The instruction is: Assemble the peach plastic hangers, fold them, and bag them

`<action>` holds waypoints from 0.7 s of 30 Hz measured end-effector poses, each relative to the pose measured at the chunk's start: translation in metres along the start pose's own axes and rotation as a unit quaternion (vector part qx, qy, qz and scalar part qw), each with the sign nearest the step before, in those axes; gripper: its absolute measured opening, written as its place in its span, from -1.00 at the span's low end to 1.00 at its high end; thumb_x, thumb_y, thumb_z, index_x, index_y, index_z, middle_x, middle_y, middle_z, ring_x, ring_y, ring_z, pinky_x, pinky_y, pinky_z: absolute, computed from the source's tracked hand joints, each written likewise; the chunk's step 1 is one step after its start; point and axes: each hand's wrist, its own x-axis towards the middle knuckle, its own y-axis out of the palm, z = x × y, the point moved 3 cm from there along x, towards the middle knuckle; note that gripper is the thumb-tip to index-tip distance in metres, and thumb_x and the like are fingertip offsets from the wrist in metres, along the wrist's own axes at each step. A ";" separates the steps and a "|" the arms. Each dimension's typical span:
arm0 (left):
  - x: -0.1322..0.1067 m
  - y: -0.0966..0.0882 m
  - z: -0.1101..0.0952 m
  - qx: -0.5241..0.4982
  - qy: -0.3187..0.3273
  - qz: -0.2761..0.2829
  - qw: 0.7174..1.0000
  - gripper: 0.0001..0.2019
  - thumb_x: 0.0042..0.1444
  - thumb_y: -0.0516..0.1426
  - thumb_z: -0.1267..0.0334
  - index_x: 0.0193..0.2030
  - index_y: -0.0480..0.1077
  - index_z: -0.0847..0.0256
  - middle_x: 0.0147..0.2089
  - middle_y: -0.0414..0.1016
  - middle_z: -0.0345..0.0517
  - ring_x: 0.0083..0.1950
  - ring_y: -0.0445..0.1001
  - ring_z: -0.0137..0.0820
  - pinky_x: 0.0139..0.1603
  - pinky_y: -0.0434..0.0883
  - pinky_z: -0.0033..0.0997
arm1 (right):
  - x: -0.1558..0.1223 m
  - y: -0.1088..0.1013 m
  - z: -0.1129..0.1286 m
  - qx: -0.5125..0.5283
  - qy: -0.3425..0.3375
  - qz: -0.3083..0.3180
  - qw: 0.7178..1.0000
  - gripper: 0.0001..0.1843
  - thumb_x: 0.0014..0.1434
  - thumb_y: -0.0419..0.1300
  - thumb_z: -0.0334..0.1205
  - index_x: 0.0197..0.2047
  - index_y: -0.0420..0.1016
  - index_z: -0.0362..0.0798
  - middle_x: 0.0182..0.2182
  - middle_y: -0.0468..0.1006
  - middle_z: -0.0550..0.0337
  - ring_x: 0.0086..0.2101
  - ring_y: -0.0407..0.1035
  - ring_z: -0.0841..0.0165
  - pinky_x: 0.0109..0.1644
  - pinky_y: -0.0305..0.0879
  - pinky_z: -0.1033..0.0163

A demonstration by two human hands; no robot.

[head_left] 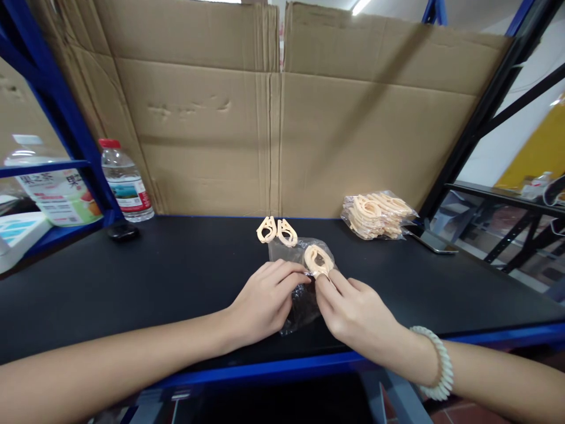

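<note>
My left hand pinches the edge of a clear plastic bag near the front of the black table. Between the fingertips of my right hand is the narrow end of a cream teardrop-shaped plastic clip. Its rounded loop points away from me and lies at the bag's right side; whether it is inside or on top of the film, I cannot tell. Two similar cream clips, a left one and a right one, lie side by side just beyond the bag.
Bagged cream clips are piled at the back right, beside a phone. A water bottle and a small black object stand at the back left. Cardboard panels wall off the rear of the black table.
</note>
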 end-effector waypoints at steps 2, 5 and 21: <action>0.000 0.000 0.000 0.000 -0.002 0.006 1.000 -0.55 0.03 -0.04 0.59 0.05 0.28 0.21 0.07 0.38 -0.02 0.00 0.36 -0.27 -0.01 0.35 -0.21 | 0.000 0.001 -0.002 -0.004 0.002 0.007 1.000 -0.77 0.14 0.02 -0.54 -0.28 0.52 -0.28 -0.28 0.45 -0.10 -0.27 0.33 0.17 -0.48 0.23 0.21; 0.000 0.001 0.000 0.000 -0.005 0.016 1.000 -0.53 0.00 -0.05 0.60 0.06 0.28 0.19 0.09 0.37 -0.02 0.02 0.35 -0.26 0.00 0.35 -0.19 | -0.001 0.004 -0.004 -0.007 -0.002 0.020 1.000 -0.80 0.15 0.05 -0.52 -0.29 0.51 -0.25 -0.25 0.44 -0.08 -0.27 0.31 0.20 -0.47 0.20 0.21; 0.002 0.001 -0.001 0.007 -0.009 0.067 0.998 -0.69 0.13 -0.01 0.46 -0.01 0.35 0.19 0.09 0.40 -0.05 0.05 0.38 -0.26 0.04 0.33 -0.19 | -0.002 0.014 -0.021 0.056 -0.006 0.030 0.998 -0.80 0.15 0.03 -0.49 -0.37 0.47 -0.18 -0.35 0.39 0.02 -0.29 0.25 0.27 -0.44 0.18 0.24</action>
